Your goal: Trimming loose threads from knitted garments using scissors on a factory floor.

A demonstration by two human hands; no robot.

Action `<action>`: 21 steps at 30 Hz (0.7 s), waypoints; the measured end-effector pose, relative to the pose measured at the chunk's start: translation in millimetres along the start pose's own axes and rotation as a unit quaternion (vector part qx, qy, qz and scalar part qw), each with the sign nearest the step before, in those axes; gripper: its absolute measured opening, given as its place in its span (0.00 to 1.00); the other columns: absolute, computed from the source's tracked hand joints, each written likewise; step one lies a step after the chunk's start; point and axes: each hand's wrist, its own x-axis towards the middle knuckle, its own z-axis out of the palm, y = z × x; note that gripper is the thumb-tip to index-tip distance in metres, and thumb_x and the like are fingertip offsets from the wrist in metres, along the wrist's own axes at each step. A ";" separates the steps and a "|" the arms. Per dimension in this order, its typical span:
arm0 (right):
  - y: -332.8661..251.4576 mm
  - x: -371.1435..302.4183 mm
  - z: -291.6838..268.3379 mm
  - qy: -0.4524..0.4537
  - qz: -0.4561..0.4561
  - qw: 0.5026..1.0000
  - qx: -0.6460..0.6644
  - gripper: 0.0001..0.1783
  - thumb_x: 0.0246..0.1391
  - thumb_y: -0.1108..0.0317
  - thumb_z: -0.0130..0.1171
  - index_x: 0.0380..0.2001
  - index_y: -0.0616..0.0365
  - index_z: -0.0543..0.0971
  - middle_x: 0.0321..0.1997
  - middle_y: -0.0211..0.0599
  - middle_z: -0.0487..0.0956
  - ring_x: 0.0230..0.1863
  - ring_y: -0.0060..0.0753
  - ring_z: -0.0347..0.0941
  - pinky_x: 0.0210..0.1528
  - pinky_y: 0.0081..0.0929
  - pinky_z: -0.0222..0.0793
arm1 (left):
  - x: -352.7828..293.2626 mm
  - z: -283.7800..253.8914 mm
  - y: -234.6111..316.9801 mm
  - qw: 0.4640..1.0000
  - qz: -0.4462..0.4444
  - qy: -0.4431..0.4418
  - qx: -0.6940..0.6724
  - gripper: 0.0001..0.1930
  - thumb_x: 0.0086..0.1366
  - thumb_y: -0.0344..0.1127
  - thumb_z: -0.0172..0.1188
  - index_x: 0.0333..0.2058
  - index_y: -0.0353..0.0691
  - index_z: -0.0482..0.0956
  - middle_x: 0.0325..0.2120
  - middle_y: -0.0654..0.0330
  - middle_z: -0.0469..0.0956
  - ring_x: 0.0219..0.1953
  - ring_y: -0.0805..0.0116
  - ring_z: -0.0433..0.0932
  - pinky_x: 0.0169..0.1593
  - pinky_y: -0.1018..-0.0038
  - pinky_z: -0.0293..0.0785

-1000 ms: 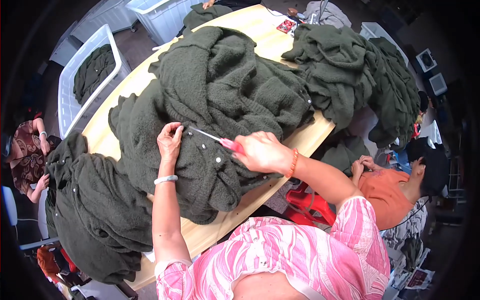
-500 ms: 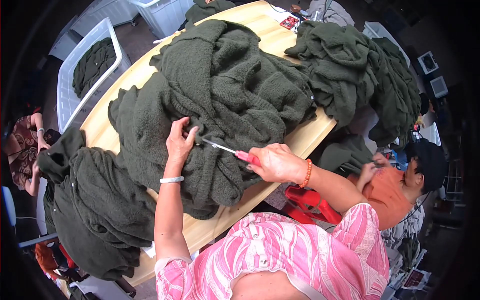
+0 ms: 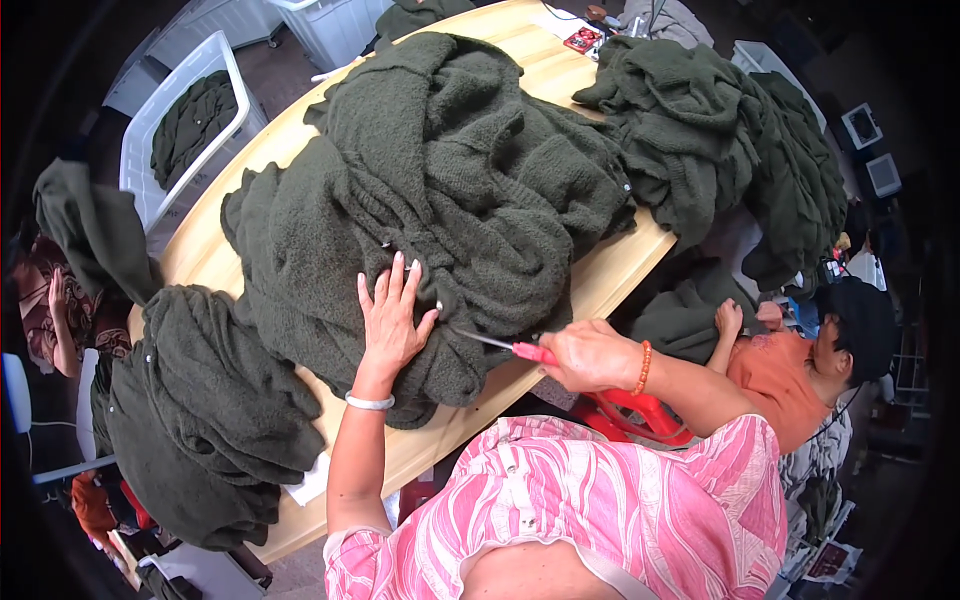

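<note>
A large heap of dark green knitted garments [image 3: 440, 160] covers the middle of the wooden table. My left hand [image 3: 392, 318] lies flat on its near part, fingers spread, palm down. Beside the thumb tip sits a small pale button [image 3: 439, 305]; another shiny dot shows just above the fingertips. In my right hand [image 3: 590, 355] is a pair of red-handled scissors [image 3: 536, 352]. Their slim metal blades point left at the cloth, a short way right of my left hand. Whether the tips touch the cloth I cannot tell.
Another dark green pile [image 3: 210, 400] lies on the near left, and a further one [image 3: 690, 140] on the far right. A white bin [image 3: 235, 130] holds more cloth. A co-worker in orange [image 3: 780, 390] handles green cloth at right; another person at left lifts a garment.
My left hand has slid nearer and right, its fingers now stretched flat. My right hand has drawn the scissors right and nearer to me. At left, a garment has been raised.
</note>
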 end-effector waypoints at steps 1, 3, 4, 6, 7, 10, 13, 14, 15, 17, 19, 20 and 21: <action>2.2 -1.4 4.1 0.001 0.002 1.000 -0.002 0.15 0.54 0.57 0.59 0.34 0.59 0.76 0.28 0.52 0.80 0.37 0.58 0.78 0.42 0.50 0.72 | -2.3 0.7 2.7 1.000 -0.002 0.001 -0.005 0.37 0.58 0.48 0.62 0.64 0.43 0.62 0.67 0.52 0.56 0.62 0.53 0.62 0.70 0.48 0.37; 6.8 -2.7 9.3 0.045 0.006 0.999 0.023 0.15 0.56 0.54 0.57 0.36 0.55 0.76 0.28 0.52 0.80 0.36 0.59 0.78 0.41 0.52 0.71 | -4.0 2.0 5.3 1.000 -0.005 0.005 -0.014 0.35 0.59 0.45 0.61 0.64 0.43 0.63 0.66 0.51 0.59 0.62 0.52 0.64 0.71 0.48 0.36; -0.7 1.2 1.6 0.058 0.027 0.997 0.045 0.15 0.57 0.55 0.57 0.37 0.55 0.76 0.27 0.52 0.80 0.36 0.60 0.77 0.40 0.53 0.71 | -7.6 17.0 -7.1 1.000 -0.009 0.020 -0.010 0.30 0.62 0.42 0.59 0.62 0.43 0.66 0.62 0.52 0.66 0.62 0.54 0.64 0.71 0.49 0.37; -2.9 13.1 -1.5 0.115 0.015 0.992 0.045 0.15 0.57 0.56 0.57 0.40 0.54 0.74 0.26 0.51 0.79 0.34 0.60 0.77 0.39 0.54 0.71 | 7.3 24.3 -24.1 0.979 -0.054 0.136 -0.140 0.29 0.63 0.33 0.59 0.63 0.41 0.65 0.55 0.51 0.72 0.49 0.58 0.77 0.58 0.59 0.66; -5.0 19.9 0.7 0.149 0.006 0.988 0.049 0.15 0.57 0.56 0.57 0.41 0.53 0.73 0.25 0.51 0.79 0.34 0.60 0.77 0.39 0.54 0.71 | 17.2 25.7 -32.1 0.950 -0.118 0.169 -0.234 0.30 0.63 0.31 0.59 0.64 0.41 0.63 0.54 0.50 0.73 0.42 0.59 0.80 0.50 0.65 0.74; -7.5 29.3 1.1 0.169 0.000 0.983 0.067 0.15 0.57 0.57 0.57 0.42 0.53 0.72 0.25 0.50 0.79 0.34 0.59 0.77 0.39 0.54 0.71 | 62.3 1.3 -16.9 0.963 -0.204 0.140 -0.102 0.31 0.61 0.32 0.61 0.63 0.44 0.63 0.42 0.53 0.76 0.30 0.61 0.80 0.37 0.68 0.76; -18.8 34.3 -5.8 0.181 -0.022 0.982 0.038 0.14 0.56 0.60 0.56 0.38 0.59 0.73 0.29 0.54 0.80 0.38 0.61 0.77 0.41 0.53 0.72 | 73.2 27.4 -44.4 0.972 -0.192 0.137 -0.021 0.21 0.61 0.36 0.61 0.54 0.43 0.73 0.37 0.54 0.78 0.29 0.59 0.80 0.36 0.65 0.75; -18.5 34.8 -7.2 0.180 -0.022 0.983 0.039 0.14 0.56 0.60 0.56 0.38 0.59 0.73 0.29 0.54 0.80 0.38 0.61 0.77 0.41 0.53 0.72 | 76.0 28.7 -48.2 0.974 -0.191 0.118 -0.041 0.16 0.62 0.38 0.61 0.49 0.44 0.78 0.35 0.55 0.79 0.29 0.56 0.81 0.36 0.63 0.75; -18.2 35.3 -8.3 0.193 -0.009 0.981 0.027 0.14 0.56 0.59 0.57 0.37 0.59 0.73 0.30 0.54 0.80 0.38 0.61 0.77 0.42 0.53 0.72 | 74.2 29.7 -51.2 0.974 -0.191 0.117 -0.041 0.16 0.62 0.38 0.61 0.49 0.44 0.78 0.35 0.55 0.79 0.29 0.56 0.81 0.36 0.63 0.75; -16.2 35.4 -9.6 0.204 0.004 0.979 0.021 0.14 0.56 0.59 0.57 0.37 0.59 0.74 0.31 0.54 0.80 0.39 0.61 0.77 0.43 0.53 0.71 | 72.7 21.0 -53.0 0.908 -0.295 0.073 -0.288 0.11 0.61 0.39 0.63 0.40 0.41 0.83 0.32 0.56 0.82 0.32 0.58 0.82 0.39 0.66 0.75; -13.0 29.5 -11.5 0.084 0.005 0.995 0.046 0.14 0.56 0.58 0.57 0.37 0.58 0.75 0.32 0.54 0.80 0.39 0.61 0.77 0.45 0.52 0.72 | 58.6 16.2 -49.1 0.927 -0.216 0.133 -0.277 0.12 0.61 0.40 0.64 0.38 0.39 0.83 0.31 0.54 0.83 0.30 0.60 0.82 0.38 0.70 0.76; -6.5 27.3 -5.8 0.067 -0.002 0.997 0.036 0.15 0.56 0.57 0.58 0.39 0.56 0.75 0.31 0.53 0.81 0.40 0.59 0.78 0.45 0.51 0.72 | 53.5 8.3 -39.3 0.935 -0.185 0.103 -0.286 0.15 0.61 0.41 0.64 0.42 0.38 0.81 0.34 0.55 0.82 0.35 0.62 0.82 0.43 0.70 0.74; -2.2 24.8 -4.4 0.067 0.000 0.997 0.040 0.15 0.56 0.57 0.58 0.39 0.56 0.75 0.31 0.53 0.81 0.40 0.59 0.78 0.45 0.51 0.72 | 47.4 2.0 -28.9 0.940 -0.154 0.072 -0.294 0.18 0.61 0.41 0.64 0.46 0.38 0.80 0.37 0.55 0.82 0.39 0.65 0.81 0.48 0.69 0.72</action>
